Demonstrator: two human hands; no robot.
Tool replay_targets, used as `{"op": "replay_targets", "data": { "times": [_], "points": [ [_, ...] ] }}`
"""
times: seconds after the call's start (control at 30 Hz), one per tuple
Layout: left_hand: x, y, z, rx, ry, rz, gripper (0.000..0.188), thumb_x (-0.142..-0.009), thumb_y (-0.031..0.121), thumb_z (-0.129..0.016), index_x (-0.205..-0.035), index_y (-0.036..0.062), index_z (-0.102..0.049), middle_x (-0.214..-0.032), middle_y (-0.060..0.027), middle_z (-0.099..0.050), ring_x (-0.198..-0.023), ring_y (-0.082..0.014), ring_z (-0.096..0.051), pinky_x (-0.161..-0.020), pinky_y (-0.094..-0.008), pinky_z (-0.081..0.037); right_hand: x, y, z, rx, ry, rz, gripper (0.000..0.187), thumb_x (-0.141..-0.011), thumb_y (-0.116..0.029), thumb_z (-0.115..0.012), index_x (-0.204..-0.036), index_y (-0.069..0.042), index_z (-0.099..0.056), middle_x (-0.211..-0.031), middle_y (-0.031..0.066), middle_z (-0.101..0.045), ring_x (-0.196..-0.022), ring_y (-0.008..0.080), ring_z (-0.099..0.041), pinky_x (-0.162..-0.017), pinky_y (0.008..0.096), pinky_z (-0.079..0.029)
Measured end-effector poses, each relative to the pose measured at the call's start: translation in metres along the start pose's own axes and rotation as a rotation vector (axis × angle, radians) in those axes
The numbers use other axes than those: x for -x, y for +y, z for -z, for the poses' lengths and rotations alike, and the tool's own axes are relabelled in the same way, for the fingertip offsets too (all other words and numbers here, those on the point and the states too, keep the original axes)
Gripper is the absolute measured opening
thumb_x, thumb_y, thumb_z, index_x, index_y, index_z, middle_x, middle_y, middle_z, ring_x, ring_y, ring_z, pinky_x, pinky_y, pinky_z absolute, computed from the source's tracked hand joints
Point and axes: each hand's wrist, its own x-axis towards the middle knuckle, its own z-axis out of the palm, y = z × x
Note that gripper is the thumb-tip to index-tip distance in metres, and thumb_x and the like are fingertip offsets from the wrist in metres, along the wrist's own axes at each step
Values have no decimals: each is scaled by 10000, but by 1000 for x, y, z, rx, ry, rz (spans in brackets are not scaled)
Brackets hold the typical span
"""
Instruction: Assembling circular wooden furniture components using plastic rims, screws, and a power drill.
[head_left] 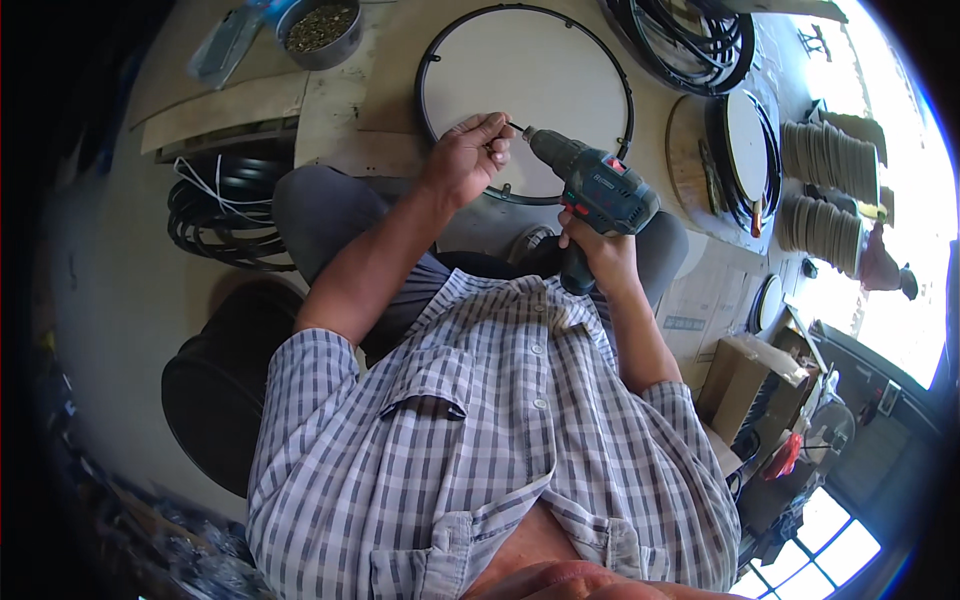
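Note:
My right hand (602,252) is wrapped round the handle of a dark green and black cordless drill (605,192). The drill points to the left, and a thin dark bit (515,127) sticks out of its chuck. At the tip of that bit my left hand (472,155) is closed in a pinch; whatever is between the fingertips is too small to make out. Beneath both hands lies a round pale disc (530,80) inside a black ring frame (424,100). Small tabs stand along the ring, which rests on the worktable before my knees.
A metal bowl of small fasteners (320,35) stands at the far left beside a clear plastic bag (225,48). Black coils (225,210) lie below the table's left side. More black rings (690,45) and stacked round discs (830,160) are at the right. Cardboard boxes (740,380) stand lower right.

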Motion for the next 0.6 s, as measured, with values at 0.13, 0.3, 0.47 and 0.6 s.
{"op": "replay_targets", "data": {
  "times": [0.13,0.3,0.47,0.6],
  "points": [
    [1,4,1,18,25,-33,136,-1005,135,-599,-1036,24,-672,-864,-52,-643,-707,-116,-522,-670,-258,-426,-4,-5,-6,13,-20,12,264,-833,51,-662,-1089,9,-609,-957,73,-645,-705,144,-631,-622,274,-515],
    [1,0,-2,28,-9,-46,132,-1013,149,-593,-1006,33,-656,-848,-47,-636,-703,-119,-520,-672,-260,-423,-7,-9,3,75,-55,4,258,-839,36,-669,-1088,7,-611,-939,66,-639,-693,140,-618,-617,274,-516],
    [2,-3,-4,-43,11,-90,185,-996,227,-636,-947,48,-637,-793,-17,-585,-680,-105,-500,-639,-253,-405,-28,-15,20,407,-68,32,251,-842,-61,-744,-1070,-10,-651,-822,38,-651,-628,113,-598,-566,271,-493],
    [-15,21,34,-716,493,-548,284,-929,284,-726,-809,60,-600,-646,51,-497,-542,-69,-417,-514,-262,-358,-80,-44,2,425,-147,29,268,-832,-105,-767,-1052,-5,-651,-799,34,-650,-618,112,-599,-559,284,-499]
  ]
}}
